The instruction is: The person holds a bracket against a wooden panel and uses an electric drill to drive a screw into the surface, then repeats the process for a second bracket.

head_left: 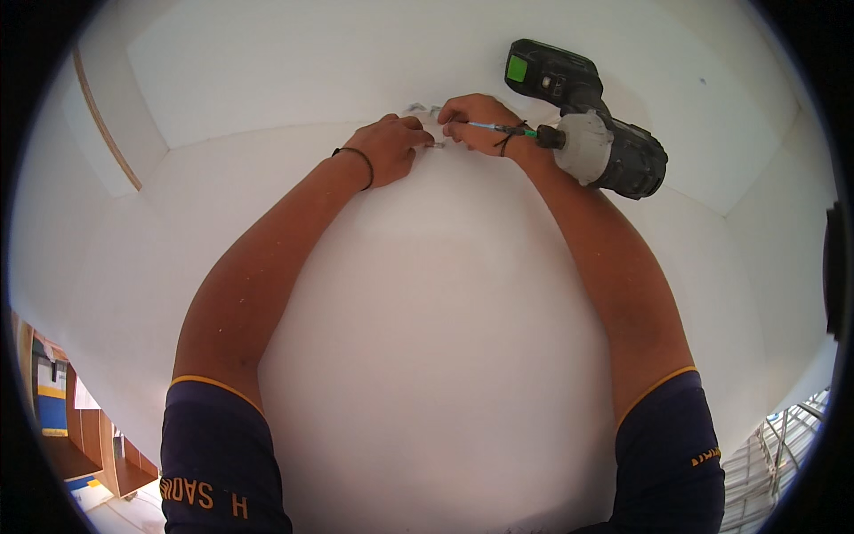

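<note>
My left hand (389, 149) is closed, thumb and fingertips pinching a small silvery metal piece (438, 145) at the white panel's surface. Right across from it, my right hand (483, 123) has its fingers curled in a pinch, but what they hold is hidden. A black cordless drill (632, 160) with a grey nose overlaps my right wrist; what bears its weight does not show. From its chuck a thin blue-and-green rod (509, 130), like a long driver bit, runs across the hand to the fingers. Small grey metal pieces (416, 108) are just beyond my fingertips.
A broad white panel (445, 356) stretches under both forearms, meeting another white surface (294, 62) along a seam behind the hands. Brown wooden shelving (89, 436) shows at lower left. Metal framework (787, 445) appears at lower right, and a dark object (834, 267) at the right rim.
</note>
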The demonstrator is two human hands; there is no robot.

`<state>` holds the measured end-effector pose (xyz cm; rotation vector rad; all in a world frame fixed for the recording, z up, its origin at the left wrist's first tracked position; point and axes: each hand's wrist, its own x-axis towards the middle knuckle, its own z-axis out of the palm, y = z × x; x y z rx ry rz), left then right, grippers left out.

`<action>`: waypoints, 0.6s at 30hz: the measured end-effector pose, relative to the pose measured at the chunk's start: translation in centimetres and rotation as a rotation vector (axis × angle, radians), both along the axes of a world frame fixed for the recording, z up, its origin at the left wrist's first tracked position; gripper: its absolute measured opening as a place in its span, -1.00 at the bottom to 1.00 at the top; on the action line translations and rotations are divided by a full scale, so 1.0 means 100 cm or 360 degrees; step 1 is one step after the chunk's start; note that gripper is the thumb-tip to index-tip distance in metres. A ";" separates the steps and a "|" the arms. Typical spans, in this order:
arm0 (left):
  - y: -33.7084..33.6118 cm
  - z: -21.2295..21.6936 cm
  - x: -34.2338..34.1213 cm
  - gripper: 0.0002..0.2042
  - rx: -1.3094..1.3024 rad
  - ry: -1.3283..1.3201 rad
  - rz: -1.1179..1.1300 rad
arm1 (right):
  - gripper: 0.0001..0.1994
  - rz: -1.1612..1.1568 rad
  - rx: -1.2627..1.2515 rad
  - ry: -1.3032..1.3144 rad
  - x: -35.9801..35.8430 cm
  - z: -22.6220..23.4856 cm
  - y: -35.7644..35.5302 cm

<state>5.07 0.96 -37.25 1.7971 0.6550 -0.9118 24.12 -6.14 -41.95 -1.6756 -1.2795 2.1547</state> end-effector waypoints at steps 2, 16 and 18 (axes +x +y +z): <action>0.001 0.002 0.001 -0.62 -0.0017 0.0022 -0.0001 | -0.79 -0.0041 0.0138 -0.0092 0.000 -0.003 -0.009; 0.005 0.007 0.005 -0.63 -0.0049 0.0054 -0.0032 | -0.54 0.0169 0.1099 -0.0788 0.172 0.050 -0.123; 0.004 0.007 0.001 -0.63 -0.0035 0.0038 -0.0020 | -0.45 -0.0680 0.0472 -0.0428 0.182 0.056 -0.103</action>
